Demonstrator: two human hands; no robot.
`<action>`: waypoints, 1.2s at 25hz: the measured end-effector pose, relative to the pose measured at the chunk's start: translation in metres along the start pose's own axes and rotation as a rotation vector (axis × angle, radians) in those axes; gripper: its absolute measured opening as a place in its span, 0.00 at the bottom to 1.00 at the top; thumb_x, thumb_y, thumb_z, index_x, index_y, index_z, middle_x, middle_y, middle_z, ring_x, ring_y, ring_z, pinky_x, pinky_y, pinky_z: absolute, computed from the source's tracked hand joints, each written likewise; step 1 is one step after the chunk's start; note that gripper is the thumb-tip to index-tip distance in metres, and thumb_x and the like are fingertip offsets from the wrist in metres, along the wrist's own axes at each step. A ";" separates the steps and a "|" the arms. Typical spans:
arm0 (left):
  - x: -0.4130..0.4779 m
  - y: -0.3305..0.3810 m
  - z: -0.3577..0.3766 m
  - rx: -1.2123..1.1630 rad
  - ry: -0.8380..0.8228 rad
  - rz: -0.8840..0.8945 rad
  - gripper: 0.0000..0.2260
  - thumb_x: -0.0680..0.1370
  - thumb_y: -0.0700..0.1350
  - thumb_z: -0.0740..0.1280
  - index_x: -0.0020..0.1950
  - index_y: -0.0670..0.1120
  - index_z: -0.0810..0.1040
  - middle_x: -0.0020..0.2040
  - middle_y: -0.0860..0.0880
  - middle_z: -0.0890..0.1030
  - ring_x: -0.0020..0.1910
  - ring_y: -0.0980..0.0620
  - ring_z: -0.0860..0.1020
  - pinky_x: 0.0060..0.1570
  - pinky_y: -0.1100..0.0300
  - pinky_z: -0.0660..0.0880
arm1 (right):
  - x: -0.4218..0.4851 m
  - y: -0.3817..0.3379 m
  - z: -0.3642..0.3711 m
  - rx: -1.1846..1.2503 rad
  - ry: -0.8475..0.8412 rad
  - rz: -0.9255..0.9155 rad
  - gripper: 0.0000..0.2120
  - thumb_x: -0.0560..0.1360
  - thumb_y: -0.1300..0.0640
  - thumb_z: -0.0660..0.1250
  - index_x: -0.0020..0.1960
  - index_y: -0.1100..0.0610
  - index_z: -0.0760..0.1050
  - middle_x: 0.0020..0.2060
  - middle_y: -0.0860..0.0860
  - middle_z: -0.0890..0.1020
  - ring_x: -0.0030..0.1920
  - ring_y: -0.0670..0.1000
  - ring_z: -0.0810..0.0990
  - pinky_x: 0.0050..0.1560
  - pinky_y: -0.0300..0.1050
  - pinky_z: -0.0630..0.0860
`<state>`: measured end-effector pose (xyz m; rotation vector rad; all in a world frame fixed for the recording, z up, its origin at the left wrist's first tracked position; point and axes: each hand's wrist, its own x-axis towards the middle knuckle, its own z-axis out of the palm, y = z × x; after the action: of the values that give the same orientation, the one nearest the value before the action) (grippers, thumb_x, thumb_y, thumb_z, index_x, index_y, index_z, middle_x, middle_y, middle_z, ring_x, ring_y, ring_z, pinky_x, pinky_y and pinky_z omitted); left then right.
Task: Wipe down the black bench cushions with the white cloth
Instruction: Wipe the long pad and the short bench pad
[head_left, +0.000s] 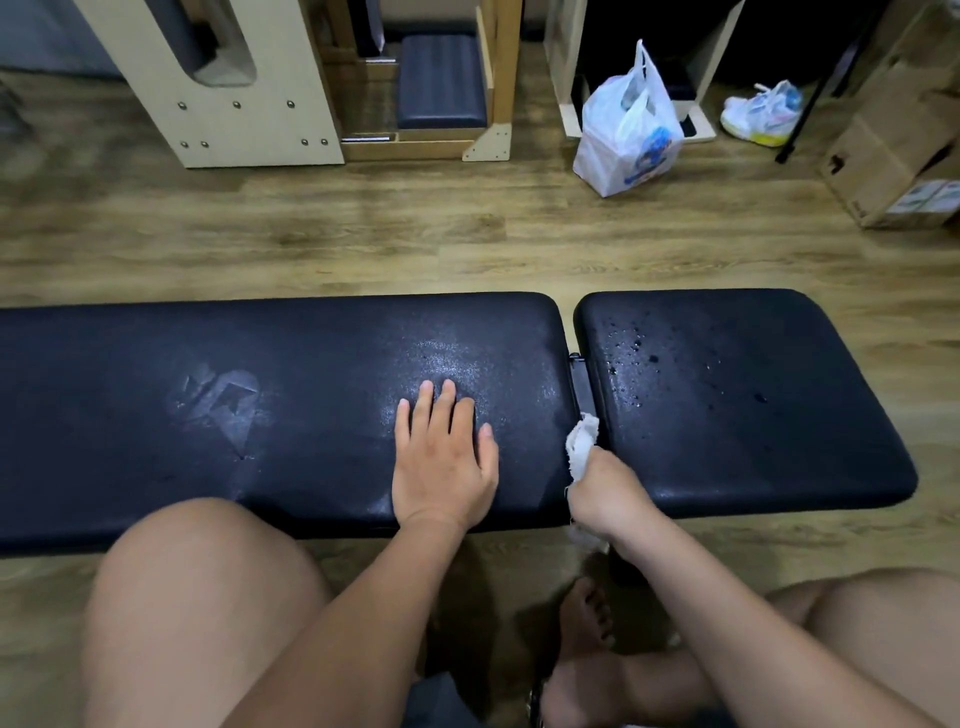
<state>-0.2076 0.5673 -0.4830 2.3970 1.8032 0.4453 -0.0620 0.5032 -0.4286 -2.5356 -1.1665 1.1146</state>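
Position: the right hand (605, 493) was clenched around the white cloth (582, 441) at the near end of the gap between the long cushion (208, 441) and the short cushion (753, 415). The left hand (441, 462) lay flat with straight fingers on the long cushion near its right end and held nothing.

Risks noted:
- The cloth sat just beside the metal bracket (575, 371) in the gap. A stroke along that gap could probably snag the fabric on it.
- The cloth was bunched tight, with little of it exposed. It would likely push the droplets (631, 338) on the short cushion about rather than lift them.
- The left palm rested on a damp-looking patch. It could slip under load, or leave a print on the wet surface.
- A tail of cloth hung below the right wrist, off the bench edge. It could drag or catch underneath.

Condition:
- The cloth was white and crumpled. One lump stood out above the fist.
- Both cushions were black with a fine grain.
- The long cushion showed a pale wet sheen around the left fingers and a faded logo (218, 405) to the left.
- The short cushion carried scattered beads of liquid, mostly toward its far left part, and looked unwiped.
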 end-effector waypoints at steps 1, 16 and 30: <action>0.000 0.000 0.000 0.003 0.001 0.001 0.23 0.79 0.54 0.52 0.63 0.44 0.78 0.70 0.44 0.75 0.74 0.42 0.67 0.74 0.42 0.58 | -0.004 0.001 0.001 -0.028 0.002 -0.005 0.26 0.74 0.63 0.59 0.72 0.58 0.62 0.58 0.59 0.79 0.59 0.61 0.78 0.54 0.44 0.74; 0.003 -0.002 -0.002 0.006 -0.011 0.003 0.22 0.78 0.54 0.53 0.62 0.44 0.78 0.69 0.43 0.76 0.73 0.41 0.68 0.73 0.42 0.58 | -0.015 0.009 -0.003 -0.183 0.054 -0.097 0.13 0.76 0.63 0.60 0.60 0.60 0.72 0.55 0.60 0.80 0.56 0.60 0.79 0.49 0.44 0.74; 0.003 -0.002 -0.002 0.020 -0.019 0.017 0.24 0.78 0.54 0.52 0.63 0.42 0.78 0.70 0.43 0.75 0.73 0.41 0.67 0.74 0.42 0.59 | 0.000 0.001 -0.123 -0.125 0.500 -0.547 0.18 0.72 0.66 0.59 0.57 0.52 0.78 0.40 0.51 0.81 0.40 0.56 0.78 0.42 0.39 0.70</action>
<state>-0.2097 0.5704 -0.4811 2.4233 1.7895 0.4070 0.0213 0.5236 -0.3408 -2.1578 -1.6474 0.2703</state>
